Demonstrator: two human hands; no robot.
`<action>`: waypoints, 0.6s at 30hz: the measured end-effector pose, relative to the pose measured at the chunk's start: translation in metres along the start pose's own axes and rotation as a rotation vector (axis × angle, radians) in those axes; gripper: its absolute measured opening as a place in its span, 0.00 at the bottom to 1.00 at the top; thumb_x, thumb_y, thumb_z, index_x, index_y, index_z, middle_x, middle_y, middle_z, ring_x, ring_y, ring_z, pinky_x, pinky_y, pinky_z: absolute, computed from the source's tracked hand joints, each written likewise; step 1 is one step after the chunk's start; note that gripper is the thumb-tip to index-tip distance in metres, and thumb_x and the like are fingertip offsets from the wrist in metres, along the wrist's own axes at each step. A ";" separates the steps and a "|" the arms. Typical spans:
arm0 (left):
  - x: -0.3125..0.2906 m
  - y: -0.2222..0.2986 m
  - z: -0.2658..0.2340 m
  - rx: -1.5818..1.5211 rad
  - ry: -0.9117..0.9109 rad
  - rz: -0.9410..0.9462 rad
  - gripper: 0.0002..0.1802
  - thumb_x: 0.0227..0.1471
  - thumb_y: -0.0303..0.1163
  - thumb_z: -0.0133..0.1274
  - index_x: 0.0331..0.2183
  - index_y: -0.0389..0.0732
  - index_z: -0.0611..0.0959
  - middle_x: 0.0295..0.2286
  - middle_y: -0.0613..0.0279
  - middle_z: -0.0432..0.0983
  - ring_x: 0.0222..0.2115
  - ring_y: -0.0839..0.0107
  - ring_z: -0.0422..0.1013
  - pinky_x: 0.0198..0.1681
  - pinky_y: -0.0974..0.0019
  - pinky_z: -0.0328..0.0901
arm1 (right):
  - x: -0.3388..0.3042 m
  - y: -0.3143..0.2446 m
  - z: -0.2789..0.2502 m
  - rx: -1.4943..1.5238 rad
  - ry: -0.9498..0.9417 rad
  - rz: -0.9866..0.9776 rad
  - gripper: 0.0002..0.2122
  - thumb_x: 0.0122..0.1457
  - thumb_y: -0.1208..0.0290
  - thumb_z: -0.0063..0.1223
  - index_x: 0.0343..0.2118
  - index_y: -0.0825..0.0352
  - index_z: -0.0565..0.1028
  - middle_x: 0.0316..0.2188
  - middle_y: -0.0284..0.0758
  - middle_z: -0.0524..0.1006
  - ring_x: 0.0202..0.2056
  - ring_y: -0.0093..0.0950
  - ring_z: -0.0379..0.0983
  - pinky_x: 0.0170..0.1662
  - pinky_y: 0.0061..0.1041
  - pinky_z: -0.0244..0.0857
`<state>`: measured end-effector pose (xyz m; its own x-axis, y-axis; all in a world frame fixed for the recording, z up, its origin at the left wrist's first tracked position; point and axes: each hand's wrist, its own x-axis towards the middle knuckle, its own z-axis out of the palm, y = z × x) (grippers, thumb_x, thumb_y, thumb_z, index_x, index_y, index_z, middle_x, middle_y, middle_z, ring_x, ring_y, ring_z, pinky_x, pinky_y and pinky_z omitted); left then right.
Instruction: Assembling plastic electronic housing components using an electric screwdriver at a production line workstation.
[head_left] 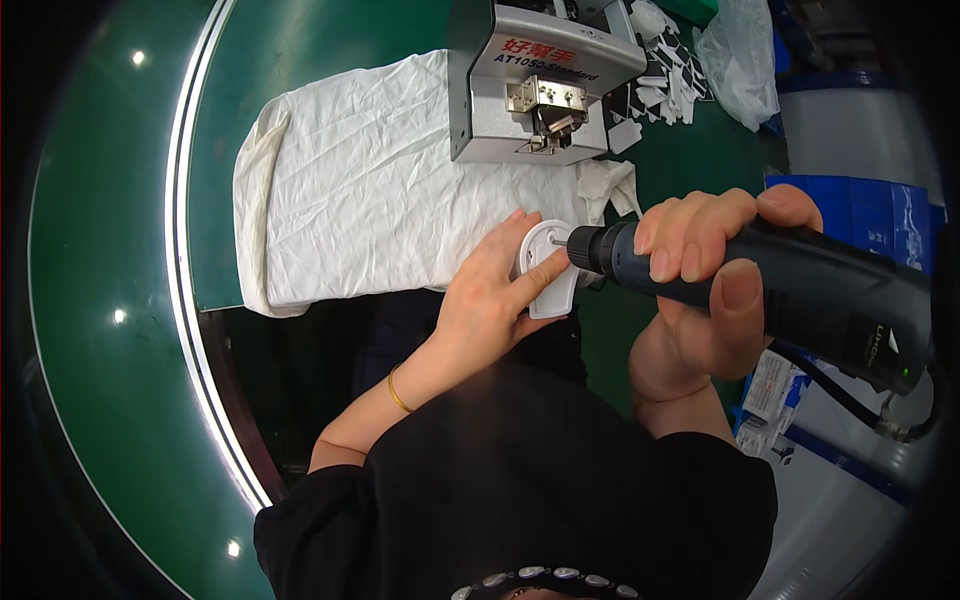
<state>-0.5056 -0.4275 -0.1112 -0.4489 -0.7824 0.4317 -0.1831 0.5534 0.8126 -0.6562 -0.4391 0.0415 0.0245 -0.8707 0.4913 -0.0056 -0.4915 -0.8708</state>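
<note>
My left hand (488, 295) grips a small white plastic part (552, 293), rounded at its far end and narrower toward me. It holds the part at the near edge of a white cloth (370, 190). In my right hand (705, 255) is a black electric screwdriver (820, 290), lying almost level with its tip pointing left. The thin bit meets the rounded end of the white part, close to my left index finger. Whether a screw sits under the bit is too small to tell. A cable leaves the screwdriver's rear end.
A grey metal screw feeder (550, 85) stands on the far side of the cloth. Right of it lie many small white and black pieces (670, 85) and a clear plastic bag (738, 60). Blue bins (860, 215) stand at the right. The green tabletop (215, 180) shows at the left.
</note>
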 end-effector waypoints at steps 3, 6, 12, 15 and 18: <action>0.000 0.000 0.000 0.007 -0.003 -0.004 0.37 0.33 0.33 0.71 0.51 0.48 0.81 0.53 0.42 0.69 0.55 0.41 0.66 0.57 0.48 0.64 | -0.002 -0.003 0.002 -0.031 0.010 -0.001 0.22 0.63 0.65 0.54 0.55 0.64 0.61 0.26 0.34 0.70 0.26 0.26 0.68 0.35 0.34 0.66; 0.001 0.001 0.000 0.005 0.018 -0.002 0.37 0.33 0.32 0.71 0.50 0.47 0.81 0.53 0.42 0.69 0.55 0.41 0.66 0.57 0.49 0.64 | -0.001 -0.002 0.002 -0.065 0.004 -0.022 0.22 0.62 0.65 0.54 0.55 0.64 0.61 0.26 0.34 0.70 0.25 0.26 0.68 0.35 0.33 0.66; 0.002 0.000 -0.001 0.009 0.010 -0.007 0.37 0.32 0.32 0.71 0.50 0.48 0.81 0.53 0.43 0.68 0.55 0.42 0.66 0.57 0.50 0.64 | -0.001 0.000 0.003 -0.056 0.008 -0.025 0.21 0.62 0.66 0.54 0.54 0.64 0.61 0.26 0.34 0.70 0.25 0.26 0.69 0.35 0.34 0.66; 0.001 0.000 0.000 0.011 0.014 -0.004 0.37 0.32 0.32 0.71 0.50 0.48 0.81 0.53 0.43 0.68 0.55 0.42 0.66 0.57 0.50 0.64 | 0.000 0.001 0.004 -0.038 0.009 -0.011 0.19 0.62 0.67 0.53 0.52 0.64 0.61 0.26 0.34 0.70 0.25 0.26 0.68 0.35 0.34 0.66; 0.002 0.001 -0.001 0.012 0.010 -0.003 0.37 0.32 0.32 0.71 0.50 0.47 0.81 0.53 0.43 0.68 0.55 0.43 0.66 0.56 0.50 0.64 | 0.002 0.001 0.006 -0.047 0.007 0.001 0.17 0.62 0.67 0.53 0.50 0.63 0.61 0.26 0.34 0.70 0.25 0.26 0.68 0.36 0.34 0.66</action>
<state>-0.5060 -0.4286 -0.1092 -0.4397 -0.7866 0.4334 -0.1951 0.5547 0.8089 -0.6504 -0.4414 0.0421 0.0172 -0.8714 0.4903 -0.0522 -0.4905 -0.8699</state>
